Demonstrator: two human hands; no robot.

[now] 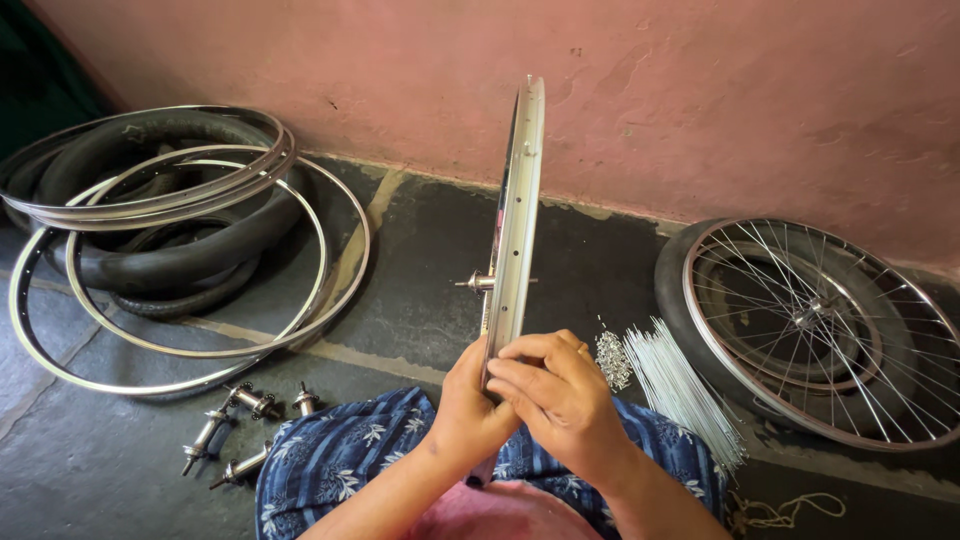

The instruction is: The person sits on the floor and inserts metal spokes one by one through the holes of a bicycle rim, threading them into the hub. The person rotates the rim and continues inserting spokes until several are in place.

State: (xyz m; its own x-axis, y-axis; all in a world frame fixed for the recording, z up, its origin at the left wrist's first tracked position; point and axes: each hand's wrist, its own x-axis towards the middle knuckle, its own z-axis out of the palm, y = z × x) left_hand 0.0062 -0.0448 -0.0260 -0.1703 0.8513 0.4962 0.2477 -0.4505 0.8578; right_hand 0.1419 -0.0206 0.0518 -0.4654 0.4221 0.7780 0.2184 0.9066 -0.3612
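Note:
A shiny metal bicycle rim (520, 200) stands upright on edge in front of me, seen almost edge-on, with a hub axle (480, 283) sticking out at its middle. My left hand (468, 410) grips the rim's near lower edge from the left. My right hand (555, 395) is closed over the same edge from the right, fingers curled on the rim. Both hands rest above my lap, which is covered in blue floral cloth (340, 450).
Bare rims (200, 190) and black tyres (170, 260) are stacked at the left. Several loose hubs (240, 430) lie on the stone floor. A bundle of spokes (680, 385) and a heap of nipples (612, 358) lie right of me, beside a spoked wheel (820, 330). A pink wall stands behind.

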